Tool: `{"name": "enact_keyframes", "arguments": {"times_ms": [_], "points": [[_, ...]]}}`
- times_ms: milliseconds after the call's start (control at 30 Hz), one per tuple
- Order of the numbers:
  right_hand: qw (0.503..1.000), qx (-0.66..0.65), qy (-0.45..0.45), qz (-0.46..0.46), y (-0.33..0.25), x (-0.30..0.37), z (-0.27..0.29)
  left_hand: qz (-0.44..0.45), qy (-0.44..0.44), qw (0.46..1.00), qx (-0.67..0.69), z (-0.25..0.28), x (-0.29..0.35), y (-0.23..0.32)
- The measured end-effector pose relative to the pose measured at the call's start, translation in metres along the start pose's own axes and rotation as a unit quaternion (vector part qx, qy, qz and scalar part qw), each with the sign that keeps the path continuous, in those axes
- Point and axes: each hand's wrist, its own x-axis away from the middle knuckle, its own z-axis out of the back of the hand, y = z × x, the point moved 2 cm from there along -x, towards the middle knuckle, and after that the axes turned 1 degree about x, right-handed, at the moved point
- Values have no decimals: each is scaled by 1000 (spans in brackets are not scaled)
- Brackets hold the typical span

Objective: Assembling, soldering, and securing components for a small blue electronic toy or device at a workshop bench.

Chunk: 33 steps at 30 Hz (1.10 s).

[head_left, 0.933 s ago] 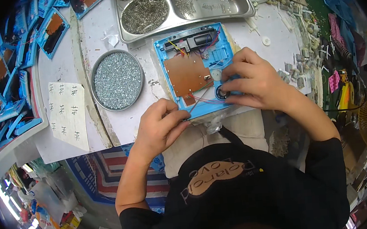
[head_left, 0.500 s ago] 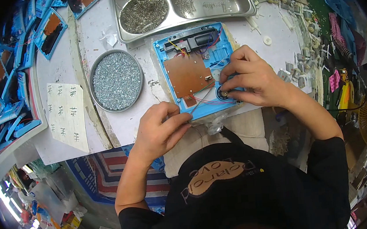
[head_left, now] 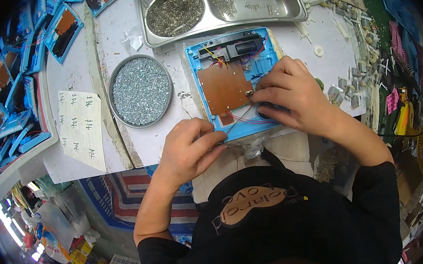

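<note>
On the table in front of me lies an open blue plastic casing [head_left: 244,130]. It holds a brown circuit board [head_left: 225,87], a black module [head_left: 244,48] along its far side and several coloured wires. My left hand [head_left: 190,148] is closed in a pinch at the casing's near left corner, on a thin dark wire [head_left: 240,116]. That wire slants up across the casing toward my right hand [head_left: 292,96]. The right fingers are pinched together at the board's right edge, where the wire meets them. They mostly cover the dark round part in the casing's near right corner.
Left of the casing stands a round tray [head_left: 111,98] of small screws. A steel tray [head_left: 287,15] with springs sits behind. Further left are a paper sheet [head_left: 81,129] and stacked blue casings [head_left: 31,106]. Small metal and white parts [head_left: 342,86] lie scattered at right.
My right hand's fingertips have shifted from the dark round part to the board's right edge. My left hand keeps its pinch at the corner. The whole view has shifted slightly.
</note>
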Motion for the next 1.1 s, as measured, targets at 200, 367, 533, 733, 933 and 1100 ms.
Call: {"name": "enact_keyframes", "arguments": {"times_ms": [200, 367, 533, 733, 933, 1100], "points": [[1000, -11, 1, 12, 2, 0, 2, 1, 0, 1000, 2, -1, -1, -1], [995, -63, 72, -23, 7, 9, 23, -7, 8, 1000, 5, 2, -1, 2], [991, -28, 108, -72, 3, 36, 36, -14, 47, 999, -3, 5, -8, 11], [991, -40, 103, -69, -8, 38, 16, -68, 74, 994, -50, -7, -39, 29], [988, -23, 115, -97, 1, 49, 35, -52, 63, 994, -69, -12, -47, 35], [934, 176, 153, -270, 62, 91, 105, -40, 51, 994, -86, -12, -46, 39]]}}
